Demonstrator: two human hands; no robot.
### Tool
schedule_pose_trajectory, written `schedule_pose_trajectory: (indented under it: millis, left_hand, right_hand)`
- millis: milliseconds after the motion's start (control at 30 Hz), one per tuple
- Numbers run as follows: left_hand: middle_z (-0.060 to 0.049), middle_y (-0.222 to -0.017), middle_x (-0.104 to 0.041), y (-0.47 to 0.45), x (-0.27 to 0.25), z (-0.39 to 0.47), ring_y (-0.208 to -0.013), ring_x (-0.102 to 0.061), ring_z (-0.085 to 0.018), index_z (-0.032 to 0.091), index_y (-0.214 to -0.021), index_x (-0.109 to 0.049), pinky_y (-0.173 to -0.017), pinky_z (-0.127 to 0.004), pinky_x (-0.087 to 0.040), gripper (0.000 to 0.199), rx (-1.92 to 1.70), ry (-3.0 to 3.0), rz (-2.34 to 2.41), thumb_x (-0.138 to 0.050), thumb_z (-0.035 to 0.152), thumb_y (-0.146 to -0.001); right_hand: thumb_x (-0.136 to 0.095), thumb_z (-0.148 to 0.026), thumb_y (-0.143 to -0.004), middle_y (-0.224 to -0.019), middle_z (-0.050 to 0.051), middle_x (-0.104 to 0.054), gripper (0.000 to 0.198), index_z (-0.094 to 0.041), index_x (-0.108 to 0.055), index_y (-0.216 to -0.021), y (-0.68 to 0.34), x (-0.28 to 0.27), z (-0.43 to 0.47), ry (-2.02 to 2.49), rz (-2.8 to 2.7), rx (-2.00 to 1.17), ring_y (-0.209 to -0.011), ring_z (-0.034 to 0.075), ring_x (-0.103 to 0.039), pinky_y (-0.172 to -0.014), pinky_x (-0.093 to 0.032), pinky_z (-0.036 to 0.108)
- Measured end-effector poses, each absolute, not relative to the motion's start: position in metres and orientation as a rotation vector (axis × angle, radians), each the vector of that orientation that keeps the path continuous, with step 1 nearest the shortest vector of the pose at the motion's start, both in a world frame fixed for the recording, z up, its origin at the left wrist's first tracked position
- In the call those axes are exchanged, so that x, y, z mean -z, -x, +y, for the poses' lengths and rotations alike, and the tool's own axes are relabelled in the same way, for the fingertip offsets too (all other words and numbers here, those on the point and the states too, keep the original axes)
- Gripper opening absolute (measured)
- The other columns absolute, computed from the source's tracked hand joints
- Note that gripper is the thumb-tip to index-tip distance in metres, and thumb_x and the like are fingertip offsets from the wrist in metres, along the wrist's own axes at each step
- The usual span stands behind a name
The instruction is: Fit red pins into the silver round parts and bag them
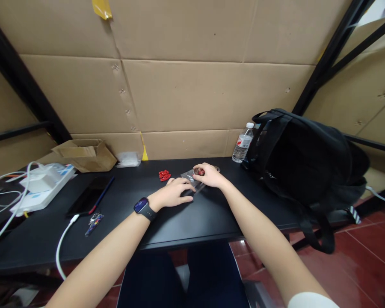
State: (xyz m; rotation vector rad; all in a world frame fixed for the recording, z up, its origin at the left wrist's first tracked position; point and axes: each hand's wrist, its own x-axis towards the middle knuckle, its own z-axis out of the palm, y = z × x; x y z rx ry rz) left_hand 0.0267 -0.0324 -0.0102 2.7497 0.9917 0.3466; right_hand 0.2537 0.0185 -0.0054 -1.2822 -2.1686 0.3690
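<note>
A crumpled clear plastic bag (188,174) lies on the black table in front of me. My right hand (211,175) comes down over it from the right, its fingers curled around a small reddish-brown piece (199,171) whose kind I cannot make out. Left of the bag, my left hand (175,193) rests low over the tabletop with its fingers stretched out and apart. Its fingertips reach the bag's near edge; whether they press on it is unclear. Just behind the left hand sits a small pile of bright red pieces (164,175).
A water bottle (243,143) and a black backpack (311,158) stand at the right. On the left are an open cardboard box (86,156), a white power strip (46,188) with cables, a phone (89,196), a pen (102,194) and a keychain (94,223). Cardboard (186,94) walls the back.
</note>
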Motion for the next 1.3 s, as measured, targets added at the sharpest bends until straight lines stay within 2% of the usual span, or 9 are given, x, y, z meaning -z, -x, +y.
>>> schedule_pose_trajectory:
  millis: [167, 300, 467, 733, 1033, 1167, 1300]
  left_hand:
    - [-0.007, -0.144, -0.055, -0.025, 0.018, -0.026, -0.132, -0.051, -0.029, 0.032, -0.134, -0.058, -0.103, -0.046, -0.040, 0.039, -0.336, -2.812, 1.047, -0.055, 0.047, -0.098]
    - [-0.010, -0.143, -0.054, -0.027, 0.026, -0.024, -0.129, -0.053, -0.031, 0.031, -0.136, -0.057, -0.104, -0.050, -0.040, 0.042, -0.378, -2.841, 1.126, -0.051, 0.050, -0.100]
    - [-0.011, -0.142, -0.053, -0.028, 0.030, -0.024, -0.130, -0.052, -0.032, 0.037, -0.141, -0.054, -0.105, -0.055, -0.038, 0.043, -0.400, -2.852, 1.141, -0.046, 0.052, -0.101]
    - [-0.010, -0.150, -0.048, -0.025, 0.031, -0.022, -0.137, -0.045, -0.034, 0.044, -0.144, -0.052, -0.108, -0.060, -0.035, 0.045, -0.328, -2.800, 1.173, -0.045, 0.055, -0.101]
    - [-0.011, -0.150, -0.048, -0.025, 0.028, -0.023, -0.136, -0.046, -0.034, 0.041, -0.144, -0.053, -0.108, -0.059, -0.034, 0.046, -0.319, -2.781, 1.161, -0.045, 0.055, -0.101]
    - [-0.010, -0.150, -0.048, -0.025, 0.027, -0.023, -0.136, -0.046, -0.033, 0.042, -0.143, -0.054, -0.109, -0.057, -0.034, 0.045, -0.317, -2.767, 1.164, -0.047, 0.055, -0.100]
    - [-0.009, -0.151, -0.047, -0.024, 0.028, -0.023, -0.138, -0.044, -0.033, 0.042, -0.143, -0.053, -0.109, -0.057, -0.033, 0.045, -0.314, -2.757, 1.168, -0.046, 0.055, -0.100]
  right_hand:
    - [-0.080, -0.029, -0.071, -0.092, 0.003, -0.074, 0.041, -0.020, -0.074, -0.111, -0.265, -0.010, 0.009, 1.305, -2.297, -0.351, -0.079, 0.016, -0.067, -0.076, -0.049, 0.025]
    - [-0.080, -0.028, -0.068, -0.084, 0.001, -0.075, 0.030, -0.021, -0.075, -0.097, -0.273, -0.015, 0.006, 1.381, -2.340, -0.374, -0.076, 0.016, -0.067, -0.070, -0.047, 0.023]
    - [-0.083, -0.028, -0.065, -0.079, 0.000, -0.074, 0.024, -0.020, -0.073, -0.086, -0.280, -0.016, 0.007, 1.442, -2.379, -0.417, -0.070, 0.015, -0.068, -0.065, -0.046, 0.022]
    - [-0.086, -0.039, -0.065, -0.087, 0.002, -0.077, 0.032, -0.023, -0.076, -0.091, -0.274, -0.017, 0.005, 1.495, -2.409, -0.371, -0.081, 0.019, -0.071, -0.071, -0.048, 0.024]
    - [-0.084, -0.027, -0.067, -0.079, 0.002, -0.076, 0.022, -0.021, -0.078, -0.087, -0.275, -0.016, 0.006, 1.469, -2.426, -0.364, -0.074, 0.018, -0.069, -0.068, -0.048, 0.024]
    - [-0.079, -0.015, -0.065, -0.079, 0.002, -0.076, 0.027, -0.021, -0.080, -0.091, -0.283, -0.018, 0.007, 1.462, -2.428, -0.459, -0.073, 0.017, -0.069, -0.068, -0.049, 0.023]
    - [-0.081, -0.019, -0.068, -0.084, 0.003, -0.079, 0.026, -0.020, -0.081, -0.094, -0.290, -0.021, 0.008, 1.400, -2.403, -0.559, -0.077, 0.019, -0.071, -0.072, -0.052, 0.024]
